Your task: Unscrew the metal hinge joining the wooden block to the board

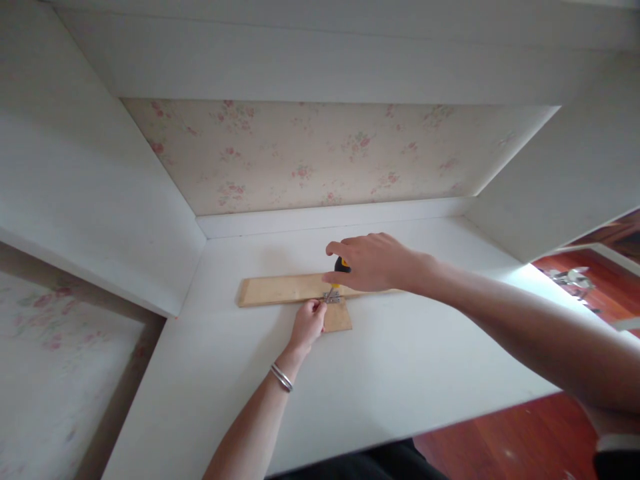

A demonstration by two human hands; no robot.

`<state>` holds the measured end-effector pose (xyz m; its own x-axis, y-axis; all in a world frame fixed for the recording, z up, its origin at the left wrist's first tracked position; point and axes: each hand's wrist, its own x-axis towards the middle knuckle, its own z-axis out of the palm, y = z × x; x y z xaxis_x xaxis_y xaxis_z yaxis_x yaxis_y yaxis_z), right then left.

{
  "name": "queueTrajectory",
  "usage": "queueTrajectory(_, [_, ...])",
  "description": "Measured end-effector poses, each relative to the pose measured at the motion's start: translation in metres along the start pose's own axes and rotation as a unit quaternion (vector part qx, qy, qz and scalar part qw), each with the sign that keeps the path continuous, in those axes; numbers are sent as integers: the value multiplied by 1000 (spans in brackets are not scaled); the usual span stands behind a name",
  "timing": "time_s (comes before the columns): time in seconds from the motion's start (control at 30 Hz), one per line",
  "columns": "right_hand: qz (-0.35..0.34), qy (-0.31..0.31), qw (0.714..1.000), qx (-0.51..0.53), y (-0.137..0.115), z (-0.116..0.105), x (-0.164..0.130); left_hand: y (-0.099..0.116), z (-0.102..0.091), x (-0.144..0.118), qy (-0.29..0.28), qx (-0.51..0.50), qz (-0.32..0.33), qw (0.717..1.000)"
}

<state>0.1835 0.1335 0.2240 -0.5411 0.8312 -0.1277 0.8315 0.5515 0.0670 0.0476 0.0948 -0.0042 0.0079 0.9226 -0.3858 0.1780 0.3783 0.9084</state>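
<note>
Wooden plank (280, 291) lies flat on the white desk (400, 360), long axis across the view. A short wood piece (339, 317) butts against its near edge, and a small metal hinge (332, 297) bridges the joint.

Right hand (373, 261) is wrapped over the black-and-yellow handle of a screwdriver (341, 267), clenched from above. Shaft runs down from the palm to the hinge; the tip itself is too small to make out.

Left hand (309, 324) sits just below and to the near side of that grip. Fingertips pinch at the hinge edge and the short piece's corner. Whether they hold a screw or only steady the plate, cannot tell. Bracelets (282, 377) on that wrist.

Judgement on doing the driving well:
- keep the shaft upright over the screw, not leaning toward the plank's far edge
- press down through the palm before turning, so the tip stays seated
- left fingers should pin the short piece tight to the plank, yet clear of the tip
- the short piece looks light and likely to slide, so hold it firmly.

Floral wallpaper (310, 157) fills the recess behind.
</note>
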Motion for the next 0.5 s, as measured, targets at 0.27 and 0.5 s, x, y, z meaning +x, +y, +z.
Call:
queueTrajectory(0.27, [-67, 28, 997, 34, -2, 10, 1, 2, 0, -1, -3, -7, 0, 1000])
queueTrajectory(0.5, [-40, 42, 997, 42, 1, 11, 7, -3, 0, 1, -6, -14, 8, 1000])
